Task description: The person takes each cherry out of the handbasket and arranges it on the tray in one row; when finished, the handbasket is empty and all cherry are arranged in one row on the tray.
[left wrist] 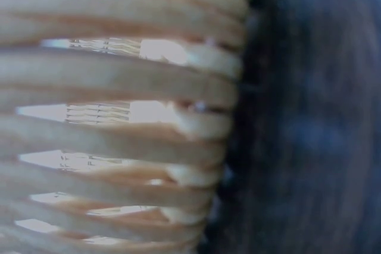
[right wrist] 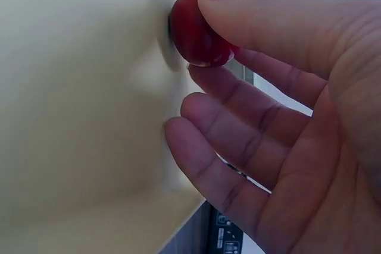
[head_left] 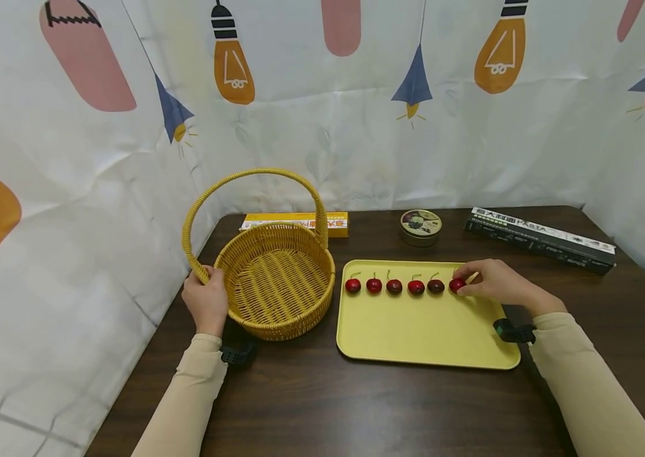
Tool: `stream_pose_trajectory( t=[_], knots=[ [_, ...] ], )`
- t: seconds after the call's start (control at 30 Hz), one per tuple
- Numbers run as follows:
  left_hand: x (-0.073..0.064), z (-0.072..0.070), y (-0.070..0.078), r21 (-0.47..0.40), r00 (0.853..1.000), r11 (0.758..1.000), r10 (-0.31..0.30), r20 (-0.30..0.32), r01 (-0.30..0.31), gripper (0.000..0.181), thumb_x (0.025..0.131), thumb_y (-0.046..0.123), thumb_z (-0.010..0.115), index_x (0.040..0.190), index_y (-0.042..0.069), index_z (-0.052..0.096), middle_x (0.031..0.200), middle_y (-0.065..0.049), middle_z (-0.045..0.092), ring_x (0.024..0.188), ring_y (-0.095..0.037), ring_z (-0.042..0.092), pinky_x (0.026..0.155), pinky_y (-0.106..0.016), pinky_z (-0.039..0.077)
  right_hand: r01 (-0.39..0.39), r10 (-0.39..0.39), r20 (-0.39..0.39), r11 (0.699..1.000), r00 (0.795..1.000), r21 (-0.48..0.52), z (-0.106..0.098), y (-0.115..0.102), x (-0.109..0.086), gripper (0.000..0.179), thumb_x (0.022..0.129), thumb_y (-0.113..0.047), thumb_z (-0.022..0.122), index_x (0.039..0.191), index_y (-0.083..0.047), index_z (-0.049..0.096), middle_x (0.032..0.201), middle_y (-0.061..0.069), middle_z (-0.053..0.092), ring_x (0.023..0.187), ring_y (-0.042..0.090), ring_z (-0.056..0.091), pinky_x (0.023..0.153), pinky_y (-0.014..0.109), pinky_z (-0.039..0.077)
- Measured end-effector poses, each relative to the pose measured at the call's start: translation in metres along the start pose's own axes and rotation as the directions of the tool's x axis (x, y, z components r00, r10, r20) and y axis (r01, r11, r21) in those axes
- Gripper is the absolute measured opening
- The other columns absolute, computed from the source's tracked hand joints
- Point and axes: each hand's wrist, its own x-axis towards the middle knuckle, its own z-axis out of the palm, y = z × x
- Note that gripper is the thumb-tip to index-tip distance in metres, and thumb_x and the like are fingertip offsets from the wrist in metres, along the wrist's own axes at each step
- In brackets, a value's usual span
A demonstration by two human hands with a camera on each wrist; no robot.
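My left hand point(head_left: 206, 301) grips the handle of a yellow wicker basket point(head_left: 282, 327) where it meets the rim on the left. Nothing lies inside the basket. In the left wrist view only the basket's woven side point(left wrist: 113, 78) shows, close up. On a yellow tray point(head_left: 414, 336) several dark red cherries with stems stand in a row near the far edge. The right hand point(head_left: 494, 282) pinches the rightmost cherry point(right wrist: 199, 31) between thumb and fingers, at the tray surface. Another cherry point(head_left: 435, 286) sits just left of it.
Behind the tray stands a round tin point(head_left: 421, 227). A long black pasta box point(head_left: 539, 239) lies at the back right, and a yellow box point(head_left: 338, 225) is partly hidden behind the basket. A printed cloth point(head_left: 357, 146) hangs behind the dark wooden table point(head_left: 368, 412).
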Motion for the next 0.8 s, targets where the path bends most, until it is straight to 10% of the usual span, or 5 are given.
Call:
stream_pose_trajectory(
  t=[0.8],
  knots=[
    [0.0, -0.005, -0.002, -0.05, 1.0, 0.999, -0.007, -0.015, 0.006, 0.012, 0.091, 0.014, 0.055, 0.081, 0.009, 0.052, 0.07, -0.004, 0.043, 0.057, -0.018, 0.039, 0.055, -0.029, 0.034, -0.019, 0.02, -0.059, 1.0, 0.998, 0.013, -0.008, 0.009, -0.007, 0.042, 0.094, -0.033, 0.064, 0.124, -0.005, 0.063, 0.113, 0.012, 0.067, 0.103, 0.033, 0.062, 0.083, 0.048, 0.05]
  ],
)
